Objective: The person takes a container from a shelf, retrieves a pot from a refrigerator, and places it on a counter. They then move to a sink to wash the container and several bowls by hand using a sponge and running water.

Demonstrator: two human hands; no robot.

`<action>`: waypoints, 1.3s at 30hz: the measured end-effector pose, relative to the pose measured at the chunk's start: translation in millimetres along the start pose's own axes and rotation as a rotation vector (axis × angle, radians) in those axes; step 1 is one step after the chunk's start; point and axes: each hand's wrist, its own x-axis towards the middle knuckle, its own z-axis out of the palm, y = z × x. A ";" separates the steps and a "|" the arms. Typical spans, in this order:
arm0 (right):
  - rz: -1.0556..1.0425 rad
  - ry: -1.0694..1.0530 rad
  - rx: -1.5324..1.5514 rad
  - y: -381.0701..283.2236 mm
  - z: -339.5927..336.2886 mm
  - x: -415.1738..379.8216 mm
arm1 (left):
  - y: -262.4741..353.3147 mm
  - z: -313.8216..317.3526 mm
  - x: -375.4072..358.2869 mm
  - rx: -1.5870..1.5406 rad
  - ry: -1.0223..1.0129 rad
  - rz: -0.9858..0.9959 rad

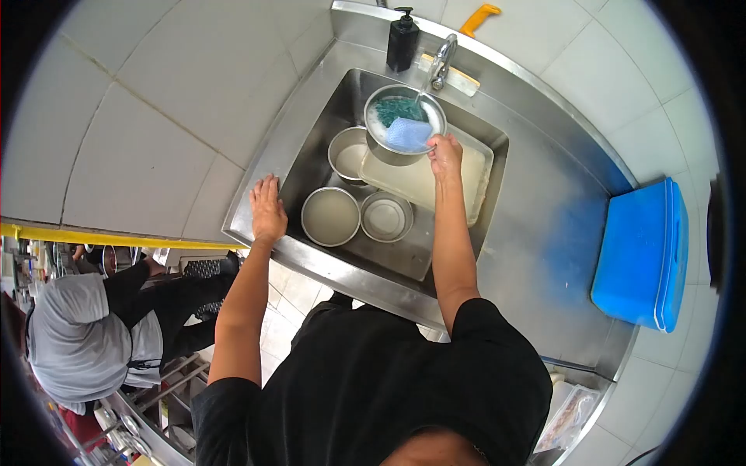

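My right hand (445, 155) is closed on the rim of a round metal bowl (374, 138), holding it under the running faucet (444, 60). Inside the bowl are suds, a green scouring pad (397, 109) and a light blue sponge cloth (408, 135). My left hand (266, 208) rests flat on the sink's left front edge, fingers stretched out, holding nothing. Down in the steel sink (416, 262) stand a round pan (330, 217) filled with cloudy liquid, a smaller round pan (386, 217), another round pan (346, 152) and a pale rectangular tray (475, 172), partly hidden by the bowl and my forearm.
A black pump bottle (402, 42) stands on the back ledge beside the faucet. An orange-yellow handle (479, 19) is against the wall. At the right of the counter sits a blue lidded box (639, 252). Another person (85, 334) in a grey head covering works at lower left.
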 end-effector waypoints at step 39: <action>0.029 0.000 0.005 10.8 34.3 18.6 | 1.0 -2.5 1.9 -0.027 -0.029 -0.033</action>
